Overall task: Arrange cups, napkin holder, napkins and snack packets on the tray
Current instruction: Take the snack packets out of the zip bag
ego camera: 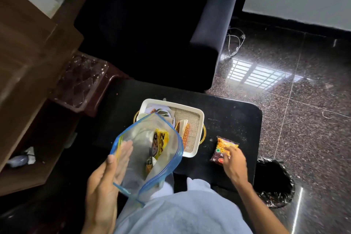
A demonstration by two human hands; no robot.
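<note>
A white tray [200, 119] with a burlap base sits on the black table [237, 118]. In it stand a napkin holder with napkins [183, 131] and a patterned cup or plate [159, 111], partly hidden. My left hand [106, 178] holds a clear zip bag with a blue rim [144, 157] open above the tray's left part. A yellow snack packet [160, 143] and another packet show through the bag. My right hand [232, 161] rests its fingers on an orange and maroon snack packet [222, 148] lying on the table right of the tray.
A dark sofa [152, 24] stands behind the table. A clear plastic container [79, 81] sits on a brown stand at left. A bin with a black liner [275, 182] is on the granite floor at right. A white cable [235, 43] lies by the sofa.
</note>
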